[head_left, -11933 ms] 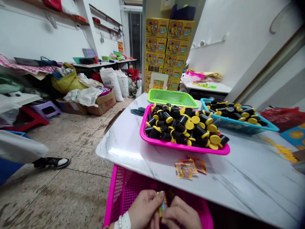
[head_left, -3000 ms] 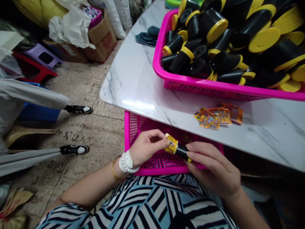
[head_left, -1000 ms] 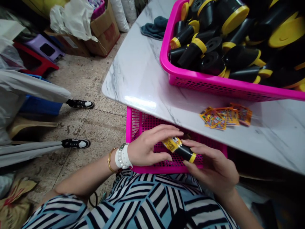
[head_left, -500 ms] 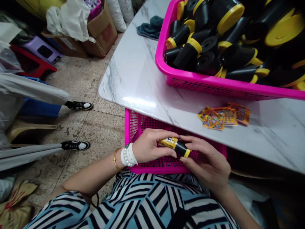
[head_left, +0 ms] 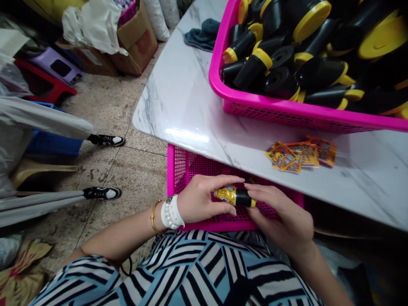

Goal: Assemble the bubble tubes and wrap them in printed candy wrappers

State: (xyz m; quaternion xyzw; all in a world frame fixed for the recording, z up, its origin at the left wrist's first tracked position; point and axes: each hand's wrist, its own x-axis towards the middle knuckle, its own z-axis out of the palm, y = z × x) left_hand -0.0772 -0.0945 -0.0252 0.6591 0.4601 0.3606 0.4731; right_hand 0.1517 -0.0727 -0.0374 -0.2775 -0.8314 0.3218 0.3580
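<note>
Between my two hands, above a pink basket (head_left: 171, 182), lies a small black-and-yellow canister (head_left: 244, 197) with a shiny yellow printed wrapper (head_left: 227, 194) around its left part. My left hand (head_left: 204, 197) curves round the wrapped end, index finger above and thumb below, with gaps showing beside it. At the yellow-rimmed right end are the fingers and thumb of my right hand (head_left: 283, 216). The undersides of both hands are hidden. Orange printed sachet-like pieces (head_left: 283, 156) lie in a small pile on the marble-patterned table (head_left: 178, 106).
A large pink basket (head_left: 270, 102) full of black canisters with yellow lids (head_left: 251, 70) stands on the table. Behind it lies a dark cloth (head_left: 204, 35). To the left are another person's legs (head_left: 47, 119), stools (head_left: 57, 66) and a cardboard box (head_left: 137, 38).
The canister has turned to lie more level. My left index finger has straightened and lifted off the wrapper, and my right hand has shifted slightly right.
</note>
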